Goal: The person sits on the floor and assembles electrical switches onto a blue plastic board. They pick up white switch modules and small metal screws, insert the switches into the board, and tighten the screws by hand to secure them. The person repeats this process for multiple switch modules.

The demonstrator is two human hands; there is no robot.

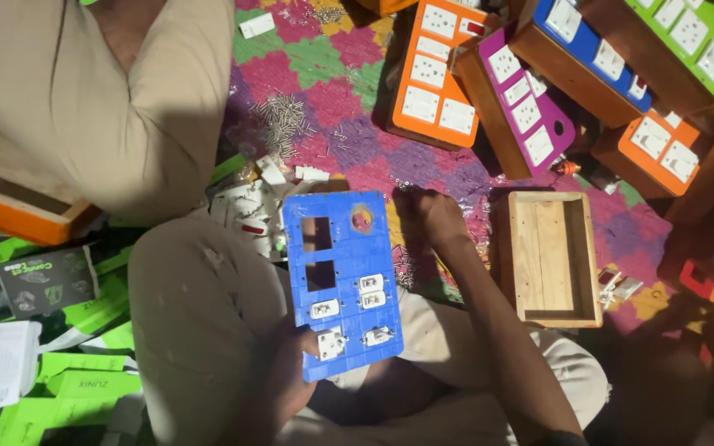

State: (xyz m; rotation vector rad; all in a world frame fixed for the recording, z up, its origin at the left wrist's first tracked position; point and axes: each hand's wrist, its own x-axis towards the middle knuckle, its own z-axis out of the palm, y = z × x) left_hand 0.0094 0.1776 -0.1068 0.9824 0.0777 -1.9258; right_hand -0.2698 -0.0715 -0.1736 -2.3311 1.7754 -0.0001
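Note:
A blue plastic switch panel (342, 248) rests over my lap, with two square cut-outs, a round hole and several white switch and socket parts fitted in its lower half. My left hand (291, 376) grips its bottom left corner. My right hand (429, 216) reaches past the panel's right edge onto the patterned mat, fingers bunched over small scattered screws; whether it holds one is not visible.
An empty wooden box (522, 256) stands right of my right arm. Finished orange (433, 78), purple (530, 107), blue and green switch boards lie at the back. A screw pile (284, 120) lies on the mat. Green packets (84, 384) litter the left. Another person's knee (92, 107) is upper left.

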